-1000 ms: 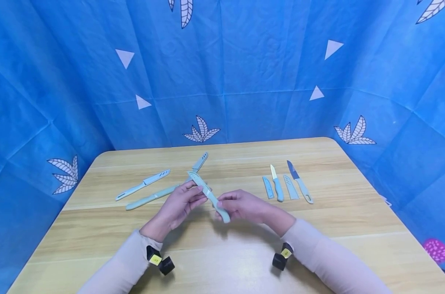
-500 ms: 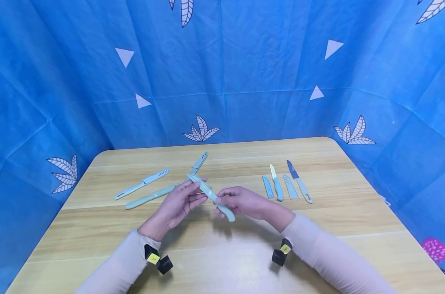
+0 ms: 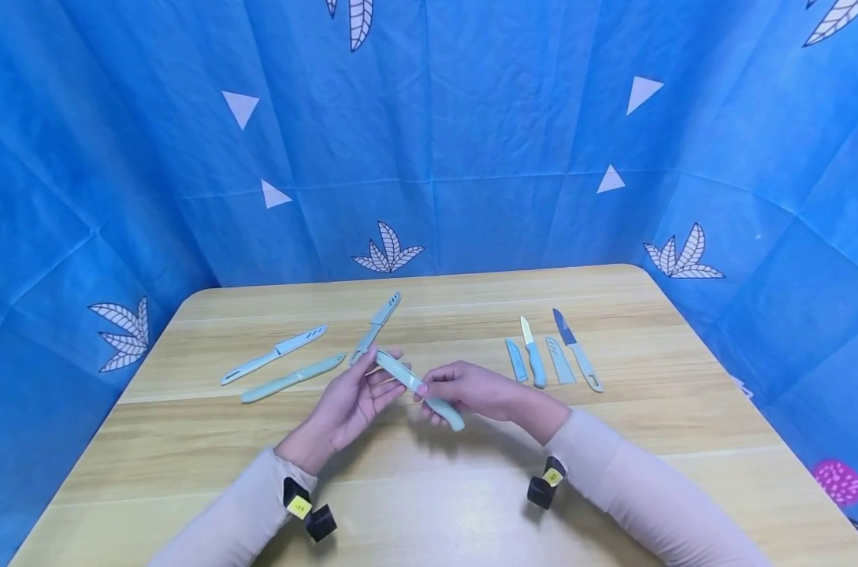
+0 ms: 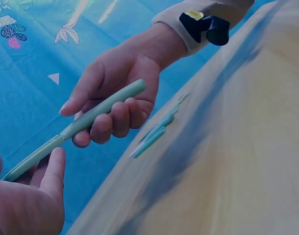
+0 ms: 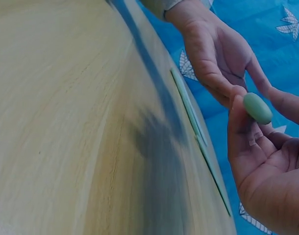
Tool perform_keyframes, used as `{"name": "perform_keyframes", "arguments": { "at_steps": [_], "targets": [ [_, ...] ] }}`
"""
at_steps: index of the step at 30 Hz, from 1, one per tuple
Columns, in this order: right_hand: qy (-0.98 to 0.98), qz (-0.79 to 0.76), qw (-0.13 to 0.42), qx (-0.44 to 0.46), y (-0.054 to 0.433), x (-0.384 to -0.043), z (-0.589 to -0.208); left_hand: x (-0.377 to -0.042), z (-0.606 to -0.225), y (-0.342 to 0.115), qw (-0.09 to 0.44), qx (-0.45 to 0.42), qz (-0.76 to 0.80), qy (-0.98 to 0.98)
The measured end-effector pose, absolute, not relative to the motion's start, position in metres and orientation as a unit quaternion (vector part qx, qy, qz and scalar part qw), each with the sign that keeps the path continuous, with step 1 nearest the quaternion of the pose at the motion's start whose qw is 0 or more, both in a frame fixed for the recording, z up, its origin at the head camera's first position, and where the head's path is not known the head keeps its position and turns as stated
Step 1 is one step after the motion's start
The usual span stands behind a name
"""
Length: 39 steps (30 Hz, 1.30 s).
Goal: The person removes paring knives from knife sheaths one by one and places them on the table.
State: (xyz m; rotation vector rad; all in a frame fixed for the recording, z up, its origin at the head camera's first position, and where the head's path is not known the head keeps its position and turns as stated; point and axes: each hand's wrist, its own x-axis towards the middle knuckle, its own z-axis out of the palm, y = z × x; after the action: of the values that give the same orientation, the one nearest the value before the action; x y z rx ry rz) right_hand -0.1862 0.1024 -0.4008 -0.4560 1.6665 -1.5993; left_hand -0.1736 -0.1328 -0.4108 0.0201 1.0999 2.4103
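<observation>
Above the middle of the table, a light-green sheathed knife [image 3: 400, 372] is held between both hands, slanting down toward the right. My right hand [image 3: 467, 391] grips its handle [image 4: 103, 108], with fingers curled beneath it in the left wrist view. The handle's rounded end [image 5: 257, 108] faces the right wrist camera. Under the sheath lies my left hand [image 3: 345, 408], palm turned up and fingers fairly straight, its thumb by the sheath's tip. Part of the sheath is hidden by the left fingers [image 4: 54, 171] in the left wrist view.
Left on the wooden table [image 3: 429, 504] lie a blue sheathed knife [image 3: 274, 356], a green sheathed knife [image 3: 294, 379] and another sheathed one [image 3: 380, 319]. At right lie a yellow-bladed knife [image 3: 536, 364], a dark-bladed knife [image 3: 579, 356] and two separate sheaths [image 3: 517, 361]. Blue curtains surround the table.
The knife has shifted slightly right and down, its handle sliding along the right hand. My left thumb has moved from the sheath's side to near its tip, and the left fingers have spread.
</observation>
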Motion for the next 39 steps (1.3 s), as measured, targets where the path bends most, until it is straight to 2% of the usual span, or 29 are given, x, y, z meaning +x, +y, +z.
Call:
{"name": "perform_keyframes", "arguments": {
  "at_steps": [17,30,39],
  "targets": [
    [0.653,-0.613,0.405,-0.183,0.108,-0.188,-0.413,-0.162,-0.426,-0.125,0.249,-0.07,0.887,0.383],
    [0.643,-0.618,0.418,-0.175,0.113,-0.186,-0.426,-0.157,-0.439,-0.119,0.247,-0.086,0.894,0.365],
    [0.637,-0.636,0.403,-0.163,0.115,-0.189,-0.427,-0.154,-0.442,-0.114,0.208,-0.069,0.905,0.365]
  ]
}}
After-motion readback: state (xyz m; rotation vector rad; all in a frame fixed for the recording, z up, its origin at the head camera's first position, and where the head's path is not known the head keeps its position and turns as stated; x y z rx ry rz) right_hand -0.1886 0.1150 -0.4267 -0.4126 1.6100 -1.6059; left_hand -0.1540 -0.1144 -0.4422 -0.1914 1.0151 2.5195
